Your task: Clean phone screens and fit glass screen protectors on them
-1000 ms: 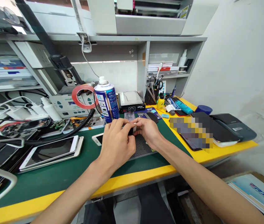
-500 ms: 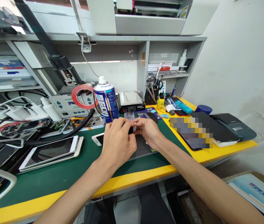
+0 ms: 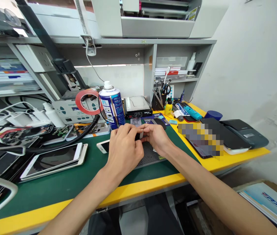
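A white-framed smartphone (image 3: 103, 146) with a dark screen pokes out to the left of my left hand (image 3: 125, 150). That hand is closed over it, its fingers curled forward and mostly hiding the phone. Between the hands a dark surface with a pale end shows, apparently the phone's other end. My right hand (image 3: 156, 138) pinches at this pale end, thumb and fingers close together, and its fingertips meet those of the left. Under the hands lies a dark perforated pad (image 3: 150, 156) on the green mat (image 3: 79, 178).
A blue spray can (image 3: 112, 107) stands just behind the left hand, beside a red tape roll (image 3: 87, 101). Stacked phones (image 3: 52, 160) lie to the left. A black-fronted device (image 3: 138, 109) and a tool holder (image 3: 158, 100) stand behind. More phones (image 3: 226, 132) lie on the right.
The camera view has shifted very slightly. Both hands keep nearly the same place and grip.
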Available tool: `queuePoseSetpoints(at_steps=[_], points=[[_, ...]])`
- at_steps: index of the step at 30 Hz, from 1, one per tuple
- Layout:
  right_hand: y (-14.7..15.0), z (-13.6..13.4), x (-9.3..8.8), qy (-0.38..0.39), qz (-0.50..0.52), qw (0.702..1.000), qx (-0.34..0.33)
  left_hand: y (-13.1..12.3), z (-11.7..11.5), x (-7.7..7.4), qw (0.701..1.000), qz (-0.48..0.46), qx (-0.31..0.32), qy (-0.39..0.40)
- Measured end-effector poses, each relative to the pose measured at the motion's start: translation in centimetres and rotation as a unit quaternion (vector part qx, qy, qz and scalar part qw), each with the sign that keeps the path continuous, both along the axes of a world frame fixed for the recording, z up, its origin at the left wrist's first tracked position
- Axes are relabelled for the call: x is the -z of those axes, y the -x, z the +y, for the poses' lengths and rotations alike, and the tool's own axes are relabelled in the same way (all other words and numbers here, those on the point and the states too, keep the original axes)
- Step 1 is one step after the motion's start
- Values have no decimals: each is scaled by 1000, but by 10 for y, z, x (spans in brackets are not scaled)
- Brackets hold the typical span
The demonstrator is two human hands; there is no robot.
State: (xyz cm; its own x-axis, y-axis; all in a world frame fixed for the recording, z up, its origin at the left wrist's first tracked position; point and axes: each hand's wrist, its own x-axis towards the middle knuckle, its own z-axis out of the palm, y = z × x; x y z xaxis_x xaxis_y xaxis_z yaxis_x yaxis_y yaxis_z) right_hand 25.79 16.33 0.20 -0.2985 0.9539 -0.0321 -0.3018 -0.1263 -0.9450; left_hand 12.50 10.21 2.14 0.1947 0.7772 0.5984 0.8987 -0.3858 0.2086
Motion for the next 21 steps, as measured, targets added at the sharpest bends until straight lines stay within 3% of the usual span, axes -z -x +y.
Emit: queuePoseSetpoints(at_steps=[3,6,11,16,21], points=[[-4,0,-1,-15,-17,1000,2,0,0,1,1000,-2,3,-4],[-11,-4,-1,-88,-104,988,65,0,0,0,1000,-1,3,-7],[-22,-22,2,-251,-260,912,193,1,1,-1,1000,2,0,-4],[-24,-36,5,-340,-275,878,195,0,1,1,1000,-1,0,-12],[-22,-38,6,-377,-304,854,189,0,0,1,1000,-2,5,-16]])
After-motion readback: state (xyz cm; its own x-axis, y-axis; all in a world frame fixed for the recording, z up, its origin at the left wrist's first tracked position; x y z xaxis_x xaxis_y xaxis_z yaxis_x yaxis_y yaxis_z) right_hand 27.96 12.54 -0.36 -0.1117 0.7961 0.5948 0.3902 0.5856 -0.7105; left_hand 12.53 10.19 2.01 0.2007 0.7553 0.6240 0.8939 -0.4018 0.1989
